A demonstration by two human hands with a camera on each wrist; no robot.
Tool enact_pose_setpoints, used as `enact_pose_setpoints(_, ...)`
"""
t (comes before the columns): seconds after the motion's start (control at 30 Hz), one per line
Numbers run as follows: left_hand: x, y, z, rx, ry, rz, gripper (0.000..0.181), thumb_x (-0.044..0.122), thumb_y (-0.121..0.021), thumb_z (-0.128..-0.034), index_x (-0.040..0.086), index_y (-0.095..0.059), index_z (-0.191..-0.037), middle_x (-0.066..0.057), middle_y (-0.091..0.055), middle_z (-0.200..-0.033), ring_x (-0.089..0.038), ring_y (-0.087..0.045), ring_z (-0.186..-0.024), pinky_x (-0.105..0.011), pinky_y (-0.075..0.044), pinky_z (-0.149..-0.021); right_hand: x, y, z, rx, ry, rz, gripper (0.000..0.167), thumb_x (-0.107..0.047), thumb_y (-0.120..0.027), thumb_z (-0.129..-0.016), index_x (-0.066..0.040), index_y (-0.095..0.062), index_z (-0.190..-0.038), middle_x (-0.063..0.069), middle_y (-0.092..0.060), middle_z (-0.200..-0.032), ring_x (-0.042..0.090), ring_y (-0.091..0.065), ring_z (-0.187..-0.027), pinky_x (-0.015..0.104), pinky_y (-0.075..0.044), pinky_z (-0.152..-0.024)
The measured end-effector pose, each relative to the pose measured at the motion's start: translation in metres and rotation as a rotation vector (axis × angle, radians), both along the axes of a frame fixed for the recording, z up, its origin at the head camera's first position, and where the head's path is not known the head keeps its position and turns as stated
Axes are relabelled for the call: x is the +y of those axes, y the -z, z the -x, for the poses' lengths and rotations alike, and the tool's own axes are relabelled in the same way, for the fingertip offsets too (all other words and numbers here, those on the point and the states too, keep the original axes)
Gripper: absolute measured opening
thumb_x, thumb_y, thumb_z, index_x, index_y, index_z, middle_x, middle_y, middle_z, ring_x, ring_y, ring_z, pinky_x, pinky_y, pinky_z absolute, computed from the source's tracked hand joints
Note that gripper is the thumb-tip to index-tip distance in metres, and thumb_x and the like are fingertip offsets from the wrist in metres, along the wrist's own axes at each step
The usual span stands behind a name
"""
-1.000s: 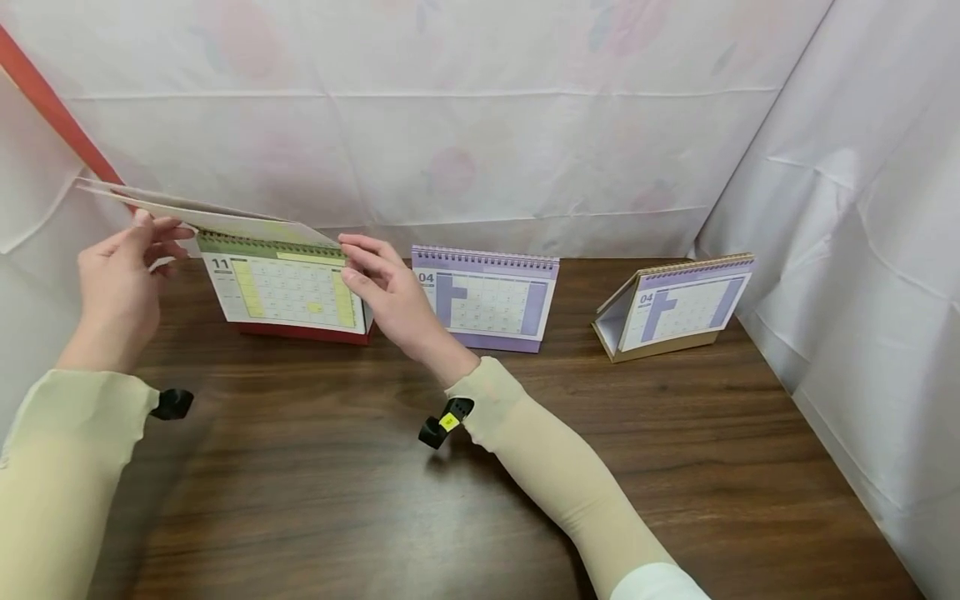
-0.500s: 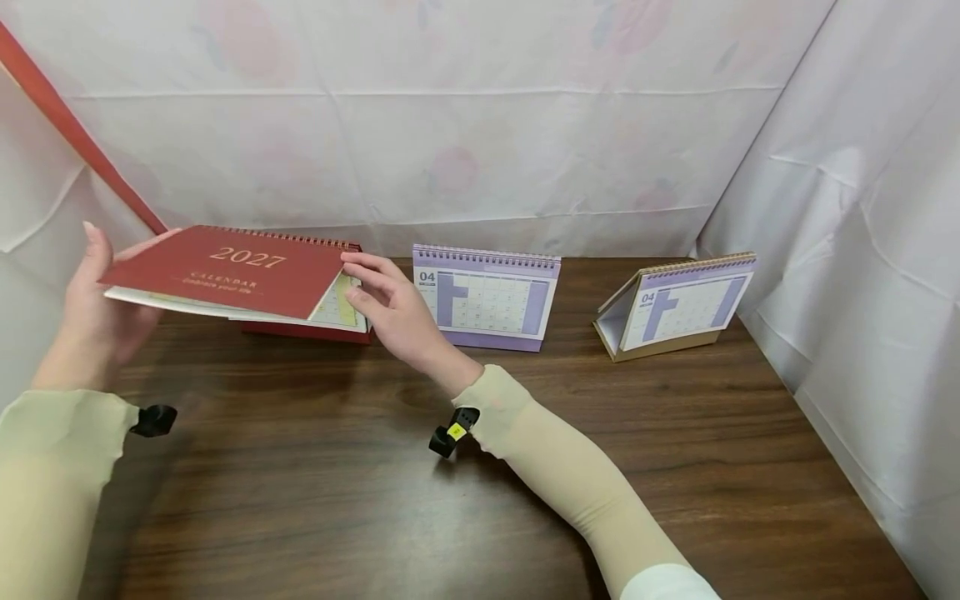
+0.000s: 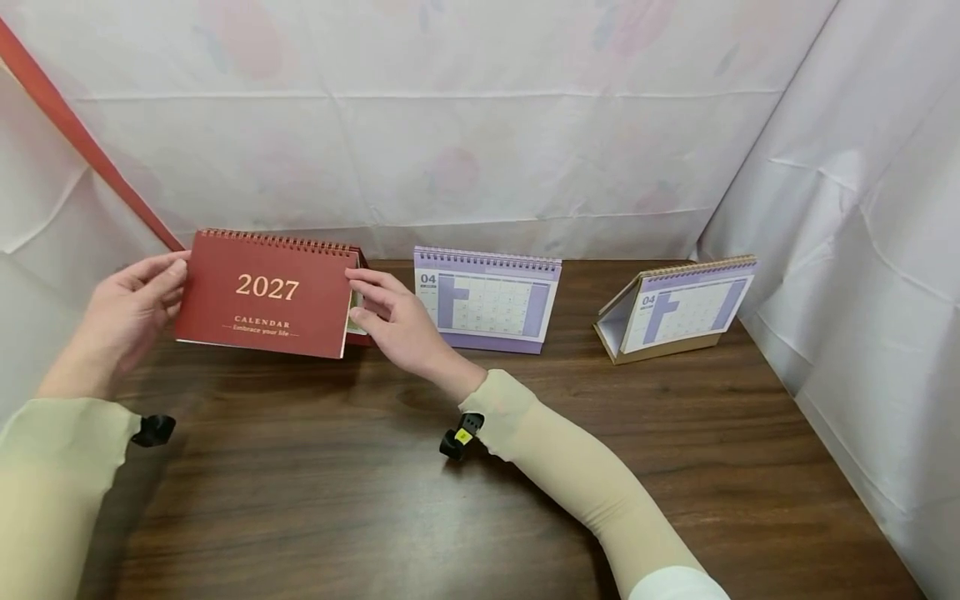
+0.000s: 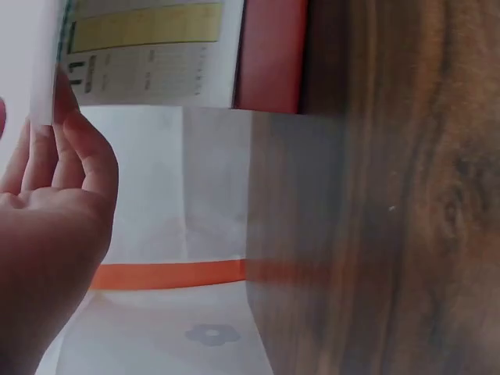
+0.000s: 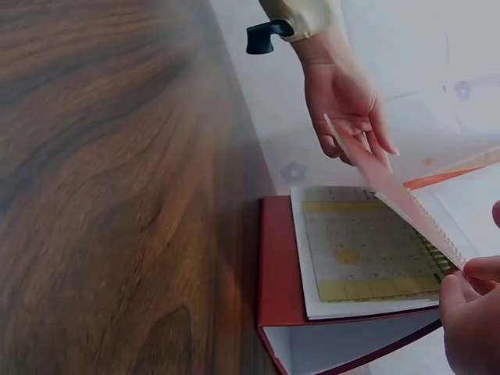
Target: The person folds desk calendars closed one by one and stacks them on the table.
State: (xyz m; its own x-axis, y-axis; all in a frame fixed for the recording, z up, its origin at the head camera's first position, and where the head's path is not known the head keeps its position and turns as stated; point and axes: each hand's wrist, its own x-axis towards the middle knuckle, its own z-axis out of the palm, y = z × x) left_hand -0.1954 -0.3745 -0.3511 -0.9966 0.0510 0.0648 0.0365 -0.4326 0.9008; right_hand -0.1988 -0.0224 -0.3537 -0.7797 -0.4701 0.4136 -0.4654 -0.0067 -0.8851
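A red desk calendar (image 3: 262, 292) stands at the left, its "2027" cover facing forward. My left hand (image 3: 138, 304) pinches the cover's left edge between thumb and fingers. At the right edge, just under the spiral, my right hand (image 3: 405, 329) holds the calendar with thumb and fingertips. In the left wrist view, the left hand (image 4: 62, 187) has its fingers against a white sheet, beside a yellow-striped page (image 4: 148, 27). The right wrist view shows the cover (image 5: 383, 181) tilted away from that page (image 5: 359, 242), above the red base (image 5: 280, 258), with the right hand (image 5: 473, 316) near the spiral.
Right of it stands a purple calendar (image 3: 487, 304) showing 04. Farther right, another calendar (image 3: 686, 308) with a tan stand is angled. All are on a dark wooden table (image 3: 390, 517), with white curtains (image 3: 525, 125) behind and at the sides.
The lifted sheets have come over the spiral and down, so the red cover now hides the 11 page in the head view. The left hand went under them and now pinches the edge.
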Motion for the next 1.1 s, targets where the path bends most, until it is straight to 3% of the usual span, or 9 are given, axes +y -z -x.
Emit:
enact_pose_setpoints(0.1, 0.004, 0.007, 0.001, -0.021, -0.110, 0.150, 0.021, 0.005, -0.061, -0.0978, 0.010, -0.071, -0.116, 0.000, -0.072, -0.097, -0.008, -0.066, -0.083, -0.019, -0.054, -0.069, 0.002, 0.001, 0.000, 0.012, -0.003, -0.049, 0.041, -0.001, -0.059, -0.098, 0.010, -0.053, -0.137, 0.006, -0.048, -0.148, 0.003, -0.043, -0.132, 0.022, -0.038, -0.106)
enact_pose_setpoints(0.27, 0.009, 0.015, 0.004, -0.025, -0.241, 0.445, 0.017, 0.015, -0.071, -0.0926, 0.017, -0.071, -0.110, 0.010, -0.069, -0.089, -0.001, -0.063, -0.079, -0.014, -0.050, -0.064, 0.006, 0.004, 0.002, 0.022, 0.003, -0.114, 0.042, -0.005, -0.059, -0.099, 0.006, -0.053, -0.139, 0.002, -0.047, -0.148, 0.002, -0.043, -0.132, 0.018, -0.036, -0.106)
enact_pose_setpoints(0.47, 0.013, 0.016, 0.008, -0.050, -0.321, 0.762, 0.032, 0.030, -0.070, -0.0932, 0.019, -0.063, -0.122, 0.018, -0.063, -0.099, 0.001, -0.059, -0.084, -0.014, -0.051, -0.065, 0.005, 0.006, 0.004, 0.006, 0.065, -0.103, 0.038, -0.002, -0.059, -0.098, 0.006, -0.058, -0.135, 0.003, -0.052, -0.144, 0.002, -0.049, -0.127, 0.021, -0.041, -0.103)
enact_pose_setpoints(0.6, 0.014, 0.018, 0.011, -0.055, -0.326, 0.796, 0.037, 0.031, -0.069, -0.0931, 0.020, -0.059, -0.127, 0.015, -0.061, -0.102, 0.000, -0.059, -0.083, -0.014, -0.051, -0.065, 0.004, 0.007, 0.005, 0.015, 0.130, -0.109, 0.037, -0.002, -0.059, -0.096, 0.004, -0.060, -0.133, 0.003, -0.052, -0.143, 0.005, -0.050, -0.124, 0.024, -0.044, -0.101)
enact_pose_setpoints(0.73, 0.016, 0.021, 0.014, -0.080, -0.307, 0.845, 0.049, 0.039, -0.067, -0.0935, 0.015, -0.057, -0.134, 0.021, -0.061, -0.100, 0.002, -0.059, -0.082, -0.014, -0.051, -0.065, 0.001, 0.009, 0.005, 0.021, 0.171, -0.144, 0.044, -0.003, -0.061, -0.095, 0.003, -0.056, -0.138, 0.005, -0.046, -0.148, 0.014, -0.052, -0.123, 0.019, -0.043, -0.098)
enact_pose_setpoints(0.93, 0.014, 0.024, 0.019, -0.108, -0.307, 0.952, 0.064, 0.050, -0.062, -0.0931, 0.008, -0.054, -0.141, 0.022, -0.057, -0.102, 0.001, -0.055, -0.091, -0.011, -0.048, -0.066, -0.002, 0.012, 0.009, -0.014, 0.161, -0.218, 0.054, -0.007, -0.061, -0.095, -0.001, -0.046, -0.147, 0.005, -0.032, -0.158, 0.026, -0.052, -0.128, 0.019, -0.041, -0.100)
enact_pose_setpoints(1.03, 0.011, 0.026, 0.024, -0.108, -0.298, 0.944, 0.061, 0.052, -0.060, -0.0932, 0.012, -0.056, -0.139, 0.018, -0.057, -0.106, -0.003, -0.054, -0.092, -0.011, -0.047, -0.067, -0.003, 0.015, 0.012, -0.045, 0.140, -0.202, 0.058, -0.006, -0.061, -0.095, -0.004, -0.042, -0.150, 0.005, -0.028, -0.161, 0.029, -0.051, -0.131, 0.022, -0.042, -0.101)
enact_pose_setpoints(1.1, 0.009, 0.029, 0.026, -0.084, -0.270, 0.863, 0.057, 0.047, -0.061, -0.0944, 0.013, -0.057, -0.140, 0.018, -0.057, -0.108, -0.001, -0.057, -0.094, -0.010, -0.048, -0.070, -0.004, 0.017, 0.015, -0.064, 0.130, -0.184, 0.059, -0.005, -0.060, -0.095, -0.006, -0.041, -0.151, 0.002, -0.027, -0.161, 0.025, -0.050, -0.132, 0.024, -0.043, -0.101)
